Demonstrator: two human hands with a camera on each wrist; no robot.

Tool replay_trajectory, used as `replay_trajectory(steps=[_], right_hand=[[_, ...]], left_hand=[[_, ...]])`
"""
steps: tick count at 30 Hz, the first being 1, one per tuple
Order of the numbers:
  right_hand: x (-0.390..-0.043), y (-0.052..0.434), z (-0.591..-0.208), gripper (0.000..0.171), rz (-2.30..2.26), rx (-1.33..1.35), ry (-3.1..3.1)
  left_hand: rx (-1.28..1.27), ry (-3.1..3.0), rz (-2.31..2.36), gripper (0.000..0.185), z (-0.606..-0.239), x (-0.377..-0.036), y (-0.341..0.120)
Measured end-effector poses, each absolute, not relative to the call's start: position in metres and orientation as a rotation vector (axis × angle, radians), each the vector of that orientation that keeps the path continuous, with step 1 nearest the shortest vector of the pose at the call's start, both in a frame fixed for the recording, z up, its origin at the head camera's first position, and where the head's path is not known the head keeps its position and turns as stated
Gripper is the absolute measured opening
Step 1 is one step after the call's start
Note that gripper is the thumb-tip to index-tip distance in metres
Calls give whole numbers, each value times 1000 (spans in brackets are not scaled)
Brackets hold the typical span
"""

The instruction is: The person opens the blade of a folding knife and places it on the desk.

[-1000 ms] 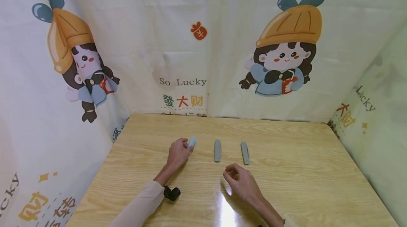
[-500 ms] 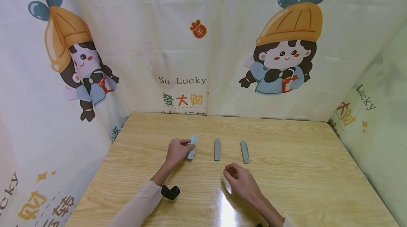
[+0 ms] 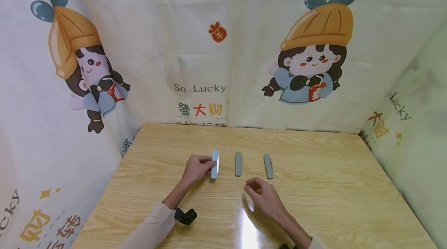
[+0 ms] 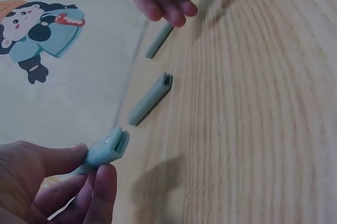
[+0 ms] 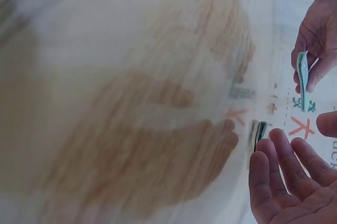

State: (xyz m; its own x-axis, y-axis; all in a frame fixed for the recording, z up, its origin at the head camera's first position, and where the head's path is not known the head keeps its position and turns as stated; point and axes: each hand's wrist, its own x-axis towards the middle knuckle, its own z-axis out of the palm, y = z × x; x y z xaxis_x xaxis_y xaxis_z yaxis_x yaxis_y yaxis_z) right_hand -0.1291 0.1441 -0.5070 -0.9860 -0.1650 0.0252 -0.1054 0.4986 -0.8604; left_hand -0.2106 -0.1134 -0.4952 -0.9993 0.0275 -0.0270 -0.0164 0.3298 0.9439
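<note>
Clip (image 3: 214,164), pale blue-grey, is standing on its edge on the bench (image 3: 314,202), and my left hand (image 3: 197,166) is pinching it between thumb and fingers. I am seeing two more grey clips, the middle clip (image 3: 238,163) and the right clip (image 3: 268,166), lying flat just beside it in a row. My right hand (image 3: 263,198) is hovering near them, fingers relaxed, holding nothing.
</note>
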Motion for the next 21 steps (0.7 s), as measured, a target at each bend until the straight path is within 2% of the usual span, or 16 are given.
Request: replay_trajectory(steps=[21], right_hand=[[-131,142,-505,26,-1716,-205,2517]], left_hand=[[92,2240,1906,28,-496,-187,-102]])
